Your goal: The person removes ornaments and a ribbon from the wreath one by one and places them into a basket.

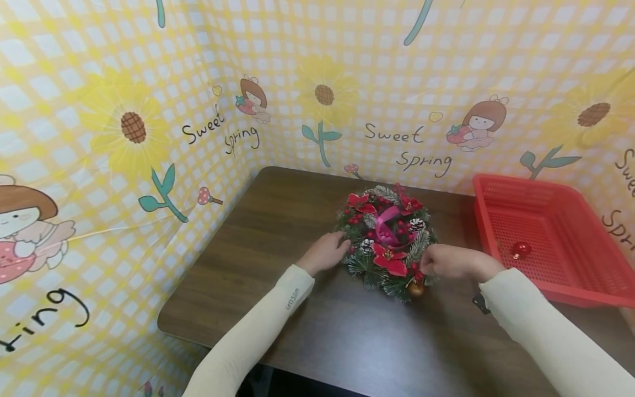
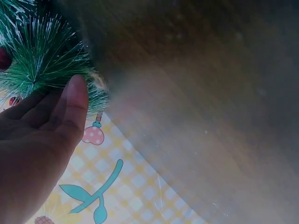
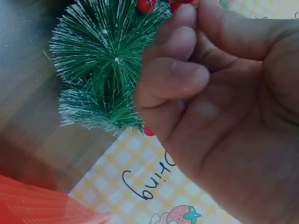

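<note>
A green Christmas wreath (image 1: 364, 267) lies on the table, dressed with red flowers, berries, frosted pine cones and a pink-purple ribbon (image 1: 386, 227). My left hand (image 1: 324, 252) touches its left edge. In the left wrist view the thumb is straight beside the pine needles (image 2: 39, 65), and the other fingertips are hidden beneath them. At the wreath's right side, my right hand (image 1: 453, 262) has its fingers curled. Its thumb and forefinger pinch at the wreath close to red berries (image 3: 145, 5); the exact piece between them is hidden. A gold ball (image 1: 415, 289) hangs just below that hand.
To the right stands a red plastic basket (image 1: 585, 242) with a shiny red ball ornament (image 1: 521, 250) in it. The dark wooden table (image 1: 238, 259) meets yellow-checked cloth (image 1: 278, 33) at the back and left. A small black object (image 1: 480, 303) shows beside the right cuff.
</note>
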Available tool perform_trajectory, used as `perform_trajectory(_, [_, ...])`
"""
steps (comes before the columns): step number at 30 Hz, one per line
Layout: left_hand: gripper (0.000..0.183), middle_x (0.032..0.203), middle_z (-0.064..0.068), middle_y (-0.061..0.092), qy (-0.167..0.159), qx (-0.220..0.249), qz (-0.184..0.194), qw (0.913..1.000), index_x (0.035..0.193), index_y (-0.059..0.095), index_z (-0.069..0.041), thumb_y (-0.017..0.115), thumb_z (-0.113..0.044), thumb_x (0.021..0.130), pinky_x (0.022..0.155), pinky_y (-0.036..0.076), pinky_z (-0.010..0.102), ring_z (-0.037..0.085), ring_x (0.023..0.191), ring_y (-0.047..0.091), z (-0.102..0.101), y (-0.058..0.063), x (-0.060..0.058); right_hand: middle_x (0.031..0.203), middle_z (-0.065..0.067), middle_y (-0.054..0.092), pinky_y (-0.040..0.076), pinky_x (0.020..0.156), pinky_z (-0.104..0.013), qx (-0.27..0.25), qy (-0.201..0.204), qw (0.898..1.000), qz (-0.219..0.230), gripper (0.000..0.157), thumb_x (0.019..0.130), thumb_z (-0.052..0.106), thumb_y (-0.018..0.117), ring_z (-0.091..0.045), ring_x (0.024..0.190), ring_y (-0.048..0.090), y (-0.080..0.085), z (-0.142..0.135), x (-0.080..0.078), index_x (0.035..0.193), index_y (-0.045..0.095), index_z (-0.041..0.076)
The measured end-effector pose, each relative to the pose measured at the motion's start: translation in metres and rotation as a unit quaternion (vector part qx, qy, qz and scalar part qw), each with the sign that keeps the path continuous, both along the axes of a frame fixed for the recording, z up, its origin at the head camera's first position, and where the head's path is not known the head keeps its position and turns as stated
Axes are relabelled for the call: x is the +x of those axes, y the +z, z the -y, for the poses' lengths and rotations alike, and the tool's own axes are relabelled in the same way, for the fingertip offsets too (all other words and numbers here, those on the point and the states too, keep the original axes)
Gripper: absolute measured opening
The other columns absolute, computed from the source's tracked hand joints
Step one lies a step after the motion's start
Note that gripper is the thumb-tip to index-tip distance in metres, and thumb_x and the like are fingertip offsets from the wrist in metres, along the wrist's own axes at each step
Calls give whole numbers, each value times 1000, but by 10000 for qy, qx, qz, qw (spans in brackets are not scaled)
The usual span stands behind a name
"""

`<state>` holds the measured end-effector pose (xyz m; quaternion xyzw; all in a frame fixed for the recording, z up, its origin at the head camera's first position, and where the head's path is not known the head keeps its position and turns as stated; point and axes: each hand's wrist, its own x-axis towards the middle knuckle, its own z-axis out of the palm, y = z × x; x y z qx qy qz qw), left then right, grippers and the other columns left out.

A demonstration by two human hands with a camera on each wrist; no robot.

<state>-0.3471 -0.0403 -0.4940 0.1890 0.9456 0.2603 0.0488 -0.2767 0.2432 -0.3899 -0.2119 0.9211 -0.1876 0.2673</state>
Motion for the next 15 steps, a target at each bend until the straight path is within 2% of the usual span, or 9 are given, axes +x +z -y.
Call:
perform_trajectory(5, [53, 124, 7, 45, 15, -41, 11, 10000, 127, 42, -9, 33, -45, 89, 93, 30, 37, 21, 114, 40, 0, 1, 1, 59, 1, 43, 37, 53, -28, -180, 25, 9988, -453, 13, 83, 12, 55, -13, 55, 40, -3, 2, -2, 71, 54, 7])
perform_trajectory(8, [52, 124, 7, 46, 24, -55, 6, 10000, 126, 42, -9, 34, -44, 89, 92, 30, 37, 21, 114, 40, 0, 2, 1, 68, 2, 49, 39, 59, -29, -472, 110, 9952, -854, 3, 81, 10, 58, -14, 64, 46, -7, 3, -2, 79, 55, 9])
perform_trajectory(15, [53, 124, 7, 46, 10, -72, 13, 10000, 126, 42, -9, 33, -45, 88, 92, 31, 37, 21, 114, 40, 1, 1, -1, 71, -2, 52, 41, 59, -30, -716, -26, 9942, -803, 5, 81, 8, 58, -15, 66, 48, -15, 3, -3, 82, 54, 10])
